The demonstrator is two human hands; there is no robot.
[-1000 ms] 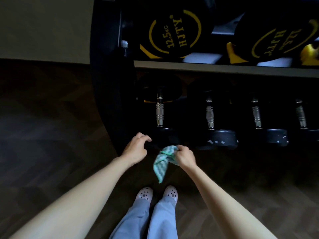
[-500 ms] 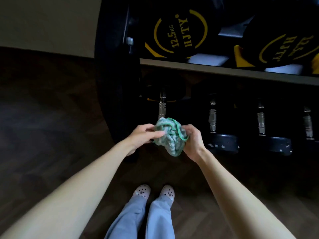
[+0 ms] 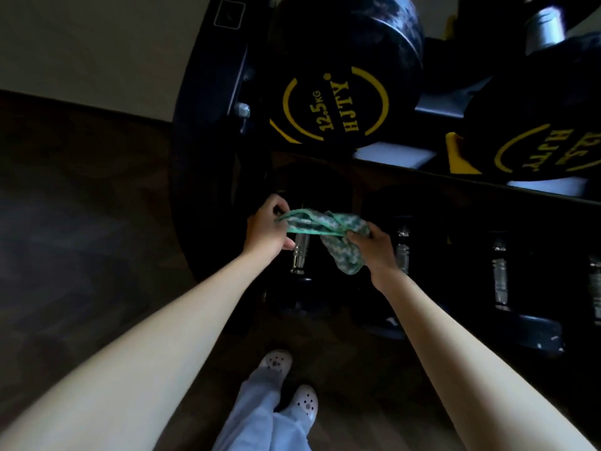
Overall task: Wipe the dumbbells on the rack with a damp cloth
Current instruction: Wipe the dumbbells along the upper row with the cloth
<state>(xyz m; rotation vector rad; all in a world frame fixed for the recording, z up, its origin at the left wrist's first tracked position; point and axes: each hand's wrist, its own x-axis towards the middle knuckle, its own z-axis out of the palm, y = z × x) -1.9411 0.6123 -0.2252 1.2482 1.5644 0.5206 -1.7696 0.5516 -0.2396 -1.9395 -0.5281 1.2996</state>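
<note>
You're at the set-up for a wipe, as I read it: the cloth (image 3: pixel 325 222) is stretched between your hands just above the chrome handle (image 3: pixel 300 255) of the leftmost lower-tier dumbbell, and I can't tell whether it touches the metal. Your left hand (image 3: pixel 268 227), at 9 o'clock of the cloth, has its fingers curled and pinches one end. Your right hand (image 3: pixel 377 249), at 3 o'clock, is closed round the other end, with a loose tail drooping toward 6 o'clock.

The next move, I'd judge, calls for lowering the taut span onto the handle and drawing it along or around, then working over the round heads.

The cloth is soft and rumpled, green and white in a zigzag weave with a green hem. The handle is bright metal, ridged with knurling, and the heads are dark and matt, likely rubber. At 12 o'clock, on the upper shelf of the black rack (image 3: pixel 208 141), sits a fat round-ended 12.5 kg dumbbell (image 3: pixel 338 105) lettered in yellow. The neighbouring handles (image 3: pixel 499 275) line up toward 3 o'clock
</note>
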